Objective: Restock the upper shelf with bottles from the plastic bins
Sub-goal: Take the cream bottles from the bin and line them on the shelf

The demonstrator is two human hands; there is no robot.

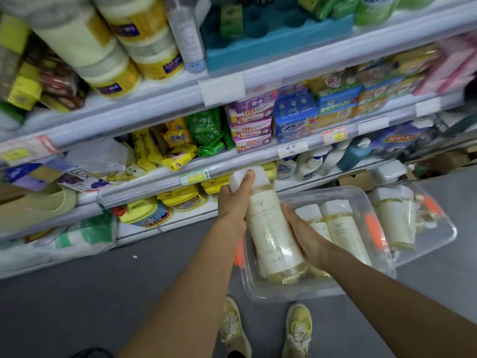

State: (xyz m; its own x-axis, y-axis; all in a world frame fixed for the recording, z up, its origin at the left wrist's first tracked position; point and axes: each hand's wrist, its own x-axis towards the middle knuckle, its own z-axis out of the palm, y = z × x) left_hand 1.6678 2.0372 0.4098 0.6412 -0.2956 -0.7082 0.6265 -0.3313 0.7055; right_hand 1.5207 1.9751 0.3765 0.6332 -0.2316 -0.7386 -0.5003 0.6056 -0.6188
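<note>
Left hand (233, 202): we grip the bottle (271, 228) near its white cap.
Right hand (307, 236): we cup the bottle's side.
Bottle: raised above the clear bin (322, 288) on the floor.

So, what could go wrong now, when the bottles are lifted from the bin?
1. Both hands, left hand and right hand, grip several bottles together; one may slip out.
2. The upper shelf already looks crowded, so neighbouring goods may be pushed.
3. The clear bin lies near the feet; tripping is possible.
</note>
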